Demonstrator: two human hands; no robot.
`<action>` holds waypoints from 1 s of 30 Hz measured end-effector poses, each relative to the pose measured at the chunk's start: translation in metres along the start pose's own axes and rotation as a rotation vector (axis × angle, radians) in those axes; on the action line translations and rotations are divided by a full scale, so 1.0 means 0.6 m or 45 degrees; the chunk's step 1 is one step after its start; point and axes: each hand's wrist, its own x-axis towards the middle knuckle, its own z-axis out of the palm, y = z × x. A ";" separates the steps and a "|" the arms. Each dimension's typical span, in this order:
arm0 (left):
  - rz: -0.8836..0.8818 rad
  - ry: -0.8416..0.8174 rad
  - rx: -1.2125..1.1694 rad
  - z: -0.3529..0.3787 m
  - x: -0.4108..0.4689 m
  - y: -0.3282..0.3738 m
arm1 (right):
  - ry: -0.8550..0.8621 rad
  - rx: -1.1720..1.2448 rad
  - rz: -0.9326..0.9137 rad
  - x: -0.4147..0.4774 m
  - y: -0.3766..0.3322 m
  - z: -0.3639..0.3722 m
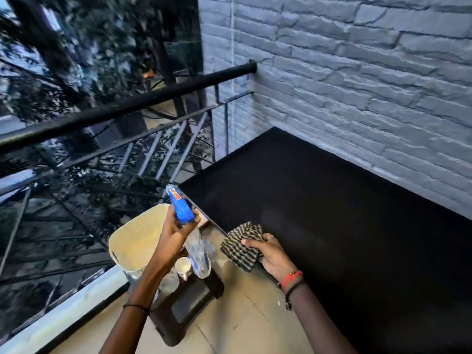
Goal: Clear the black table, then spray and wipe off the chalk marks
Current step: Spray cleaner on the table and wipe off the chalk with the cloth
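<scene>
White brick wall (357,72), black railing (127,108)

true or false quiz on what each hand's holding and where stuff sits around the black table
1. The left hand grips the spray bottle. True.
2. The right hand holds nothing. False: it grips the checked cloth.
3. The cream basket sits on the black table. False: it stands off the table, by the railing.
4. The black table stands against the brick wall. True.
</scene>
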 end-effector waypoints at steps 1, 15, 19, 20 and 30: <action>0.004 0.020 0.014 -0.020 0.010 -0.002 | -0.016 -0.021 0.001 0.014 -0.001 0.022; -0.141 0.256 0.243 -0.232 0.137 -0.103 | -0.140 -0.309 0.146 0.202 0.012 0.261; -0.202 0.271 0.252 -0.275 0.175 -0.144 | -0.147 -0.338 0.222 0.275 0.037 0.300; -0.228 0.292 0.262 -0.288 0.190 -0.154 | -0.155 -0.348 0.244 0.302 0.046 0.311; -0.465 0.366 0.488 -0.369 0.245 -0.273 | -0.091 -0.631 0.268 0.430 0.128 0.353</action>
